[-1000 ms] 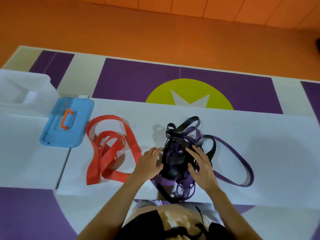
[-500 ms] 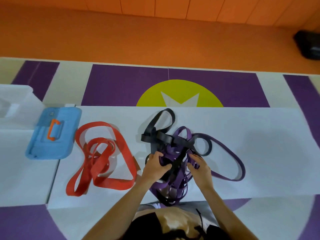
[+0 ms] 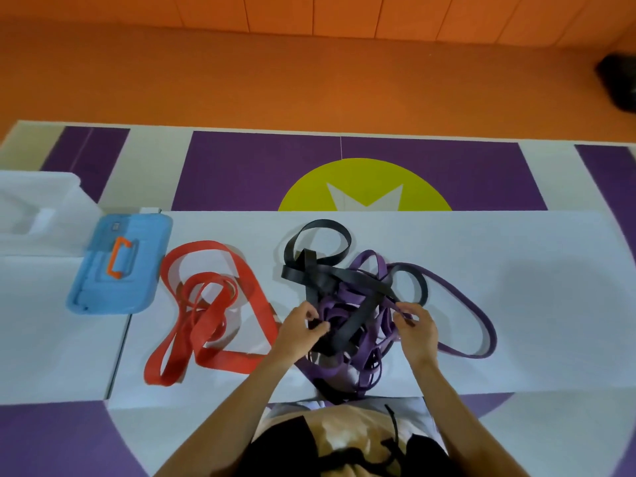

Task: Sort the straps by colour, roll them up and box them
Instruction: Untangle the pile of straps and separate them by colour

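Observation:
A tangle of black straps and purple straps lies on the white table in front of me. My left hand pinches a black strap at the tangle's left side. My right hand pinches a thin purple strap at its right side. Red straps lie apart in loose loops to the left. A clear plastic box stands at the far left, with its blue lid lying beside it.
The table's near edge runs just before my body, and some strap loops hang over it. A second white table joins on the left. A dark object sits on the orange floor at the far right.
Both hands have drawn slightly apart and lifted strands from the tangle. The black loop at the top has spread wider. The camera has shifted a little.

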